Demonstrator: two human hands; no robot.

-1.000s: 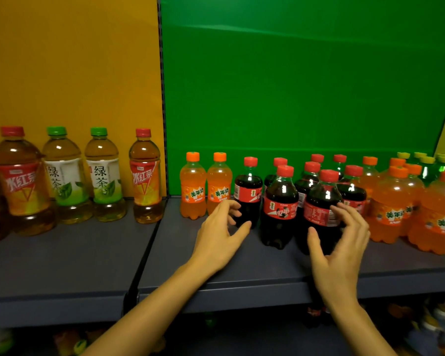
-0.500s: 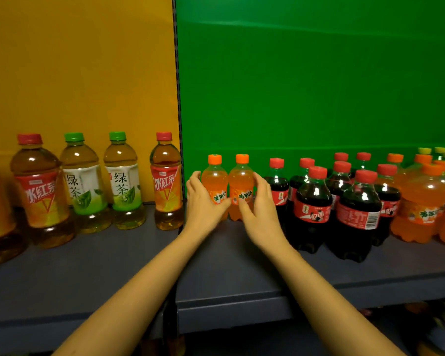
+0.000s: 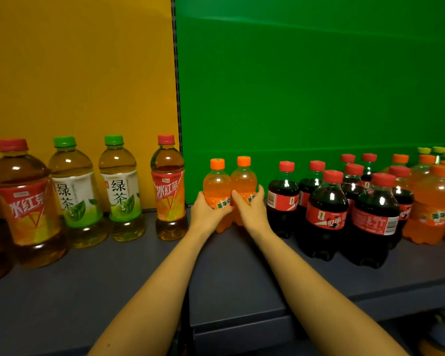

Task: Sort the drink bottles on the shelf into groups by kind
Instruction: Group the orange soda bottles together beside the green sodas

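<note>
Grey shelving is bearing two orange soda bottles at twelve o'clock, the left hand and right hand each curling fingers round one, so lifting them clear over the cola bottles toward the orange group at three o'clock is looking safest.

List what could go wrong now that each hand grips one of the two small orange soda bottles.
1. The right hand holds the right orange soda bottle close beside the nearest cola bottle; a sideways swing could topple it.
2. The other orange sodas stand beyond the colas, so carrying both bottles across may clip their caps.
3. The left hand holds the left orange soda bottle near the red-capped tea bottle and might bump it.
</note>
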